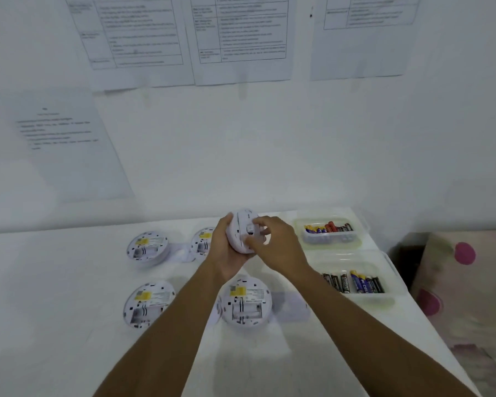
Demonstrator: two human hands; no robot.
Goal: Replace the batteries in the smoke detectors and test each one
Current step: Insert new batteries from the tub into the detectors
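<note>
Table [69, 282] space fills the lower half of the frame. Two clear trays sit at right centre, the far tray [327, 240] and the near tray [390, 270], both holding batteries [352, 283]. Four smoke detectors [149, 303] lie backs-up at lower centre. Above them we see the held detector [242, 226] tipped on edge. The left hand [225, 250] wraps its rim and the right hand [278, 242] curls its fingers onto the back by the battery bay. We cannot tell whether they also pinch a battery. We judge the detector to be light, rigid, smooth plastic with thin clips, so we grip it around the rim and go gently at the bay.
</note>
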